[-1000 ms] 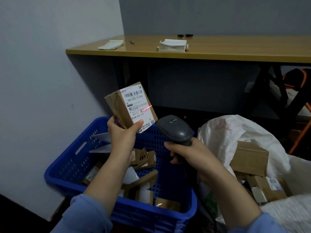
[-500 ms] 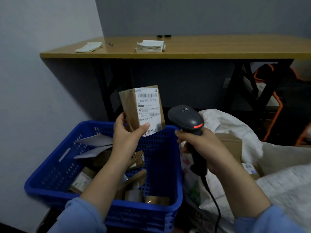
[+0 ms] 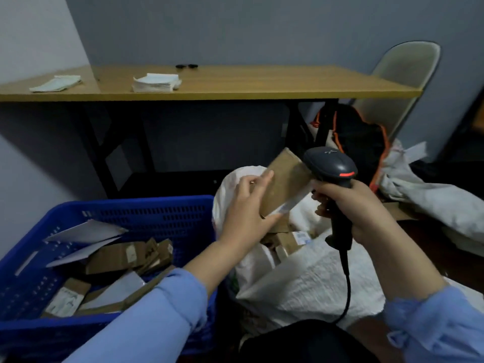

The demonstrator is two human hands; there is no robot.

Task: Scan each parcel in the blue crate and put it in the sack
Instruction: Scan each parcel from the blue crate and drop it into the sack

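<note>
1. Parcel (image 3: 284, 184): flat brown cardboard box, plain face to camera, white label edge along its lower right side.
2. Long axis tilted: low end at left, high end up and right, toward the bench (image 3: 235, 82).
3. Position: above the open mouth of the sack (image 3: 301, 284), right of the blue crate (image 3: 157, 213).
4. Left grip (image 3: 248, 205) clamped on the parcel's lower end.
5. Right grip (image 3: 353, 205) wrapped round the scanner (image 3: 330, 163) handle, just beside the parcel.

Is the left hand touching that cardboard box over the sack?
Touching. The head view shows the left hand pinching the box between fingers and thumb.
</note>
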